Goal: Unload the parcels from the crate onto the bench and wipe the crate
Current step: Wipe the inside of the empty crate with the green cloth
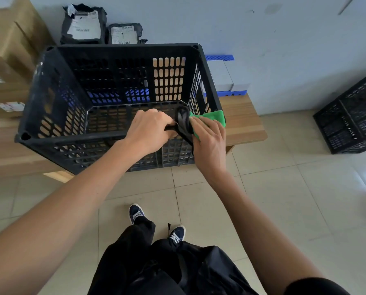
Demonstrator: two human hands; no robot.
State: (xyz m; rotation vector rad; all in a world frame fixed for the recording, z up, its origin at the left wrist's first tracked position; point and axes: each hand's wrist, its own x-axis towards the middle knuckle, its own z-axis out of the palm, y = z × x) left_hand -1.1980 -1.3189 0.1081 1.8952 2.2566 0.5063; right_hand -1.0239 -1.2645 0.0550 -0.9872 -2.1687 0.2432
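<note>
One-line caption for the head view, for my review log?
Left hand grips the empty crate's near rim while the right hand presses a green cloth on its corner; two parcels lie behind.

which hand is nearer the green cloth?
Right. The right hand presses on the green cloth at the crate's near right corner; the left hand grips the rim beside it.
</note>
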